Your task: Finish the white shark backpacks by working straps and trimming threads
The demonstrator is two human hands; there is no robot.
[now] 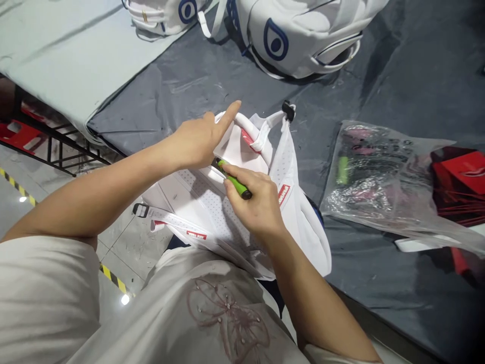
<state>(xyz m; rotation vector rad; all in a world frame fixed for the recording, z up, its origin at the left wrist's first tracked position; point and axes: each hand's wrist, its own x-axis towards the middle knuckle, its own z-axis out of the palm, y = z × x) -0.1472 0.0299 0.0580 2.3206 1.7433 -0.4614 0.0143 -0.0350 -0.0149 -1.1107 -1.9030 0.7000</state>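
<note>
A white backpack (242, 222) lies at the edge of the table against my body, its perforated back side and straps facing up. At its top, my left hand (202, 139) has its fingers closed on the fabric, with one finger stretched out past the edge. My right hand (255, 199) is wrapped round a slim green tool with black ends (238, 185). The tool's front end meets the bag right under my left hand, so its tip is hidden and I cannot tell its exact kind. A black cord lock (288, 110) sits on the bag's strap end.
More white backpacks with blue drop-shaped emblems (299, 38) stand at the back. On the right lies a clear plastic bag (379, 172) with a green item inside, beside red tags (464, 172) with strings. Grey sheeting (170, 91) covers the table; a pale surface (76, 50) adjoins it.
</note>
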